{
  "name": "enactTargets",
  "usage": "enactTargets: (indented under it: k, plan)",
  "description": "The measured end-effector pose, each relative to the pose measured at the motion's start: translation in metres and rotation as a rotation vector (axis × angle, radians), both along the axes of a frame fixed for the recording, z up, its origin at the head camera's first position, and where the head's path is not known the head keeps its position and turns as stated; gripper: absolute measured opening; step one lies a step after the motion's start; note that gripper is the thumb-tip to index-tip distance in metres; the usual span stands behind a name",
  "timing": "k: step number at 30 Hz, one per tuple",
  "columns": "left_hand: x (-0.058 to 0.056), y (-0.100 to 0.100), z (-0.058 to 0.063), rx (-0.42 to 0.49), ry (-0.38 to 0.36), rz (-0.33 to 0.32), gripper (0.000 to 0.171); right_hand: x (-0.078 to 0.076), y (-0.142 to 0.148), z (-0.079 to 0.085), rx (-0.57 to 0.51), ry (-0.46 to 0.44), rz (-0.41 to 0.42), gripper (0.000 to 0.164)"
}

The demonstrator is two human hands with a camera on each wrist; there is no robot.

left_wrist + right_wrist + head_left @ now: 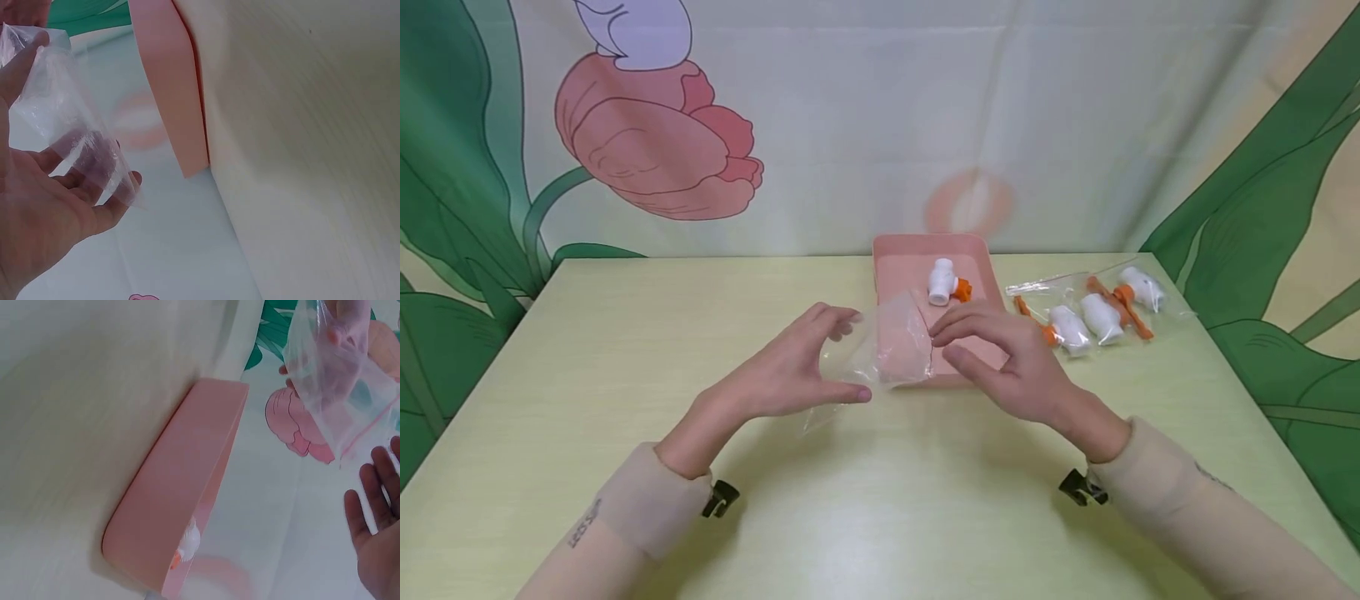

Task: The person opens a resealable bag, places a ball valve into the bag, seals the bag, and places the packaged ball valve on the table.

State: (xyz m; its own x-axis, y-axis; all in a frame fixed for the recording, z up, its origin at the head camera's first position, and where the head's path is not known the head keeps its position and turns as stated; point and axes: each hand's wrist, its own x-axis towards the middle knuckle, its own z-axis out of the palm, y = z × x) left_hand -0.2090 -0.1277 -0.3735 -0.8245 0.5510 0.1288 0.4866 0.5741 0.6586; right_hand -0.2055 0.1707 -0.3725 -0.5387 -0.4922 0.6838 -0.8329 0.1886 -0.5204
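Observation:
A clear zip bag [904, 337] is held up between my two hands, over the front left of the pink tray [883, 258]. My left hand [782, 367] has its thumb and fingers spread wide apart around the bag. In the left wrist view, the thumb lies against the plastic [62, 94] and the fingers show through it. My right hand [1007, 358] is at the bag's other edge, fingers gently bent and thumb apart from them. In the right wrist view its fingers [375, 484] stand beside the bag's red zip line. A white plastic valve with an orange handle [942, 282] lies in the tray.
Right of the tray, clear bagging [1026, 287] holds several white valves [1101, 318] with orange handles [1120, 302]. A printed curtain [850, 125] hangs behind the pale table [662, 333]. Dark clips [721, 498] sit at both sleeve cuffs.

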Motion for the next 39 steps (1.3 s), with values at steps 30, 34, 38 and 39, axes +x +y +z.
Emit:
enactTargets:
  k: [30, 34, 38, 39]
  plan:
    - [0.008, 0.004, -0.004, -0.228, 0.204, 0.037, 0.090, -0.105, 0.008, -0.012, 0.791, -0.633, -0.554, 0.039]
    - [0.006, 0.005, -0.006, -0.205, 0.178, 0.035, 0.089, -0.108, -0.001, -0.015, 0.806, -0.560, -0.533, 0.042]
    - [0.006, 0.005, -0.007, -0.169, 0.146, 0.032, 0.087, -0.115, -0.008, -0.013, 0.819, -0.492, -0.519, 0.051]
    - [0.006, 0.006, -0.007, -0.159, 0.140, 0.029, 0.087, -0.118, -0.009, -0.013, 0.828, -0.481, -0.512, 0.053]
